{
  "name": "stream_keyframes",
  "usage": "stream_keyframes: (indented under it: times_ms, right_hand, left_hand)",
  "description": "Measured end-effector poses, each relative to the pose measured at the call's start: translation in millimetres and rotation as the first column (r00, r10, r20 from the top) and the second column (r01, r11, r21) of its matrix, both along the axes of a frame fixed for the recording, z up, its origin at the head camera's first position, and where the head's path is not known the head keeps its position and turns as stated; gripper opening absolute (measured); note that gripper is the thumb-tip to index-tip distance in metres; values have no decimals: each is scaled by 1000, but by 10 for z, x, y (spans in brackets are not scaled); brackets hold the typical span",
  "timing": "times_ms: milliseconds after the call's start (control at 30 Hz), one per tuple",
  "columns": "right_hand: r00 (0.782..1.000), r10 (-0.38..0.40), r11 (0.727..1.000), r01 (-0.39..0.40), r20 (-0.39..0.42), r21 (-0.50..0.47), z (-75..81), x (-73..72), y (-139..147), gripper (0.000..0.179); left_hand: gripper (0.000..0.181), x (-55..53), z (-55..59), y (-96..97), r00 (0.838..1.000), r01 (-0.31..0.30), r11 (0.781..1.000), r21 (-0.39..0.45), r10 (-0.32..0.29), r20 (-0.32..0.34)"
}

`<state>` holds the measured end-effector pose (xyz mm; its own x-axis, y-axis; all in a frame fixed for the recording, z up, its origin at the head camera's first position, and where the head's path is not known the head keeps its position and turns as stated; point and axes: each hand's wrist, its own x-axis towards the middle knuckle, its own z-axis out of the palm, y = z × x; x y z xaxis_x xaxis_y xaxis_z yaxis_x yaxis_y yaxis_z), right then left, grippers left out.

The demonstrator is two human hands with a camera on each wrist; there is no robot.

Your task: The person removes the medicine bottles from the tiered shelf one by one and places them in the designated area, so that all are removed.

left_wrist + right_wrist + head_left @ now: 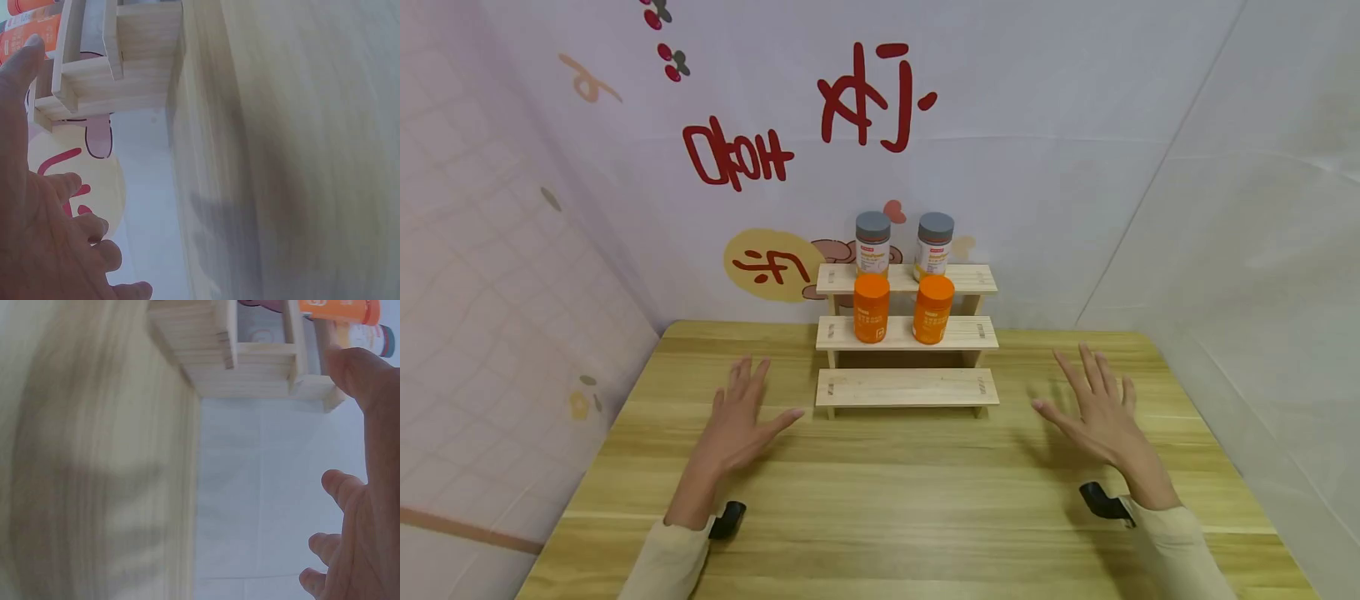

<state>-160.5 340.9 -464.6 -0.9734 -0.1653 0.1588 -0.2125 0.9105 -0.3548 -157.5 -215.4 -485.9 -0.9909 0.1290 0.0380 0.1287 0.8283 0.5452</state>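
Note:
Spread fingers and a thumb held out mark my left hand (735, 429), over the table to the left of a three-step wooden rack (907, 387). On the other side of the rack my right hand (1101, 421) hovers, its fingers spread too. Neither hand holds anything. Two orange bottles (871, 309) (934, 311) stand upright side by side on the rack's middle step. Behind them, two grey-lidded bottles (873, 242) (934, 246) with pale labels are on the top step. No bottle stands on the lowest step. In both wrist views the thumbs overlap the rack.
The wood-grain table (880, 517) spreads out in front of the rack. A white backdrop (1037, 167) with red lettering and cartoon prints rises right behind it, and pale cloth walls flank both sides. Black camera mounts (727, 521) (1103, 502) are at my wrists.

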Motion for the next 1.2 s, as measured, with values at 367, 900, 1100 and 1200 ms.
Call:
stream_keyframes:
  times_ms: [367,900,1100,1200]
  right_hand:
    - [999,45,995,-44,1,-85,180,-68,-163,86]
    - [992,123,977,-119,7,-176,378,-273,-430,81]
    - [988,155,969,-154,-14,-195,509,-366,-546,80]
    - [988,157,968,-155,-9,-196,586,-408,-595,80]
  left_hand:
    - [112,-113,39,248,999,11,995,102,-15,40]
    - [109,-230,-35,587,995,12,963,269,-38,92]
    - [107,-279,-65,642,995,11,949,315,-41,88]
    - [106,-297,-79,658,995,13,930,366,-50,91]
